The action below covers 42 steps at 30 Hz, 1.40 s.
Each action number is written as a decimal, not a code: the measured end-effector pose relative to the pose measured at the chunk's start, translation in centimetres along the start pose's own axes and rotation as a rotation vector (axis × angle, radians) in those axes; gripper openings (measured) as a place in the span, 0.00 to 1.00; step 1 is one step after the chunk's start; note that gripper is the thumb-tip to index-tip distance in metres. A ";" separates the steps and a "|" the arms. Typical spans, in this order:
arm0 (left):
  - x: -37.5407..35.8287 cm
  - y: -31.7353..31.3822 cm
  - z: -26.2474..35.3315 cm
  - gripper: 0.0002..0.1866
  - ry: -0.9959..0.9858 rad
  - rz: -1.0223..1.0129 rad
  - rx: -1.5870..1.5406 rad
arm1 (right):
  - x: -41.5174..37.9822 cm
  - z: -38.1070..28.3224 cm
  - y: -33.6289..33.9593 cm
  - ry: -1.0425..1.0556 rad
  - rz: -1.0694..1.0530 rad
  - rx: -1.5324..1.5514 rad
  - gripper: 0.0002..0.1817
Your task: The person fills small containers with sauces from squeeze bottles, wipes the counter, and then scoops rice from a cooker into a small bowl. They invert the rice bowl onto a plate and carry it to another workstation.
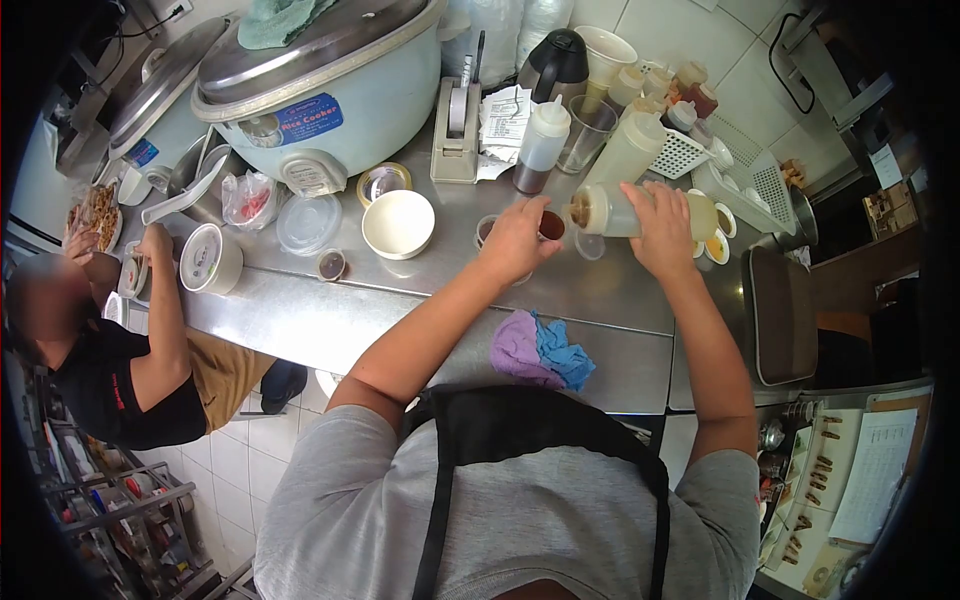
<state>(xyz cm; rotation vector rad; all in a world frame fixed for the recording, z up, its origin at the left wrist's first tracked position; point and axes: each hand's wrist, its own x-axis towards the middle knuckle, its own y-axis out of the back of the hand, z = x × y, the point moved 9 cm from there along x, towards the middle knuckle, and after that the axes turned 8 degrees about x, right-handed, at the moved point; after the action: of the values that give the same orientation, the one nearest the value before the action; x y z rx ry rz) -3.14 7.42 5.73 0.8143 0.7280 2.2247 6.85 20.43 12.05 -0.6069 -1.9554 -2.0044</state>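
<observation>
My left hand [517, 240] holds a small cup of dark reddish sauce [551, 226] over the steel counter [420, 310]. My right hand [660, 225] is wrapped round a squeeze bottle [612, 213], tipped on its side with its top pointing left toward that cup. Another small cup [487, 229] stands partly hidden beside my left hand. Under the bottle's top lies a small clear cup or lid [590, 246]. Left of my left hand stands an empty white bowl [398, 225]. A purple and blue cloth [541, 350] lies nearer to me.
A large rice cooker [320, 100] stands at the back left. Behind my hands are an upright squeeze bottle [543, 146], a tape dispenser [457, 135] and a white basket [682, 150]. A co-worker [120, 370] works at the left. A brown tray [782, 316] is at the right.
</observation>
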 end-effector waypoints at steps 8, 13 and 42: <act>-0.2 1.9 0.7 0.31 -0.038 0.080 -0.078 | -1.5 3.6 -2.7 -0.498 0.337 0.683 0.46; -0.7 2.6 1.7 0.32 -0.052 0.093 -0.100 | -3.9 6.1 -7.3 -0.660 0.518 1.033 0.48; -2.5 0.2 2.9 0.42 -0.015 -0.015 -0.156 | -5.2 -5.8 -9.3 -1.015 -0.145 1.632 0.21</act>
<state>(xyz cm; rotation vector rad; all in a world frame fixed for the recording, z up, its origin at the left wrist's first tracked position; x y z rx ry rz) 0.33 6.25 6.95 0.7444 0.5442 2.2276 6.38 14.58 1.42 -0.9537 -3.1818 0.5309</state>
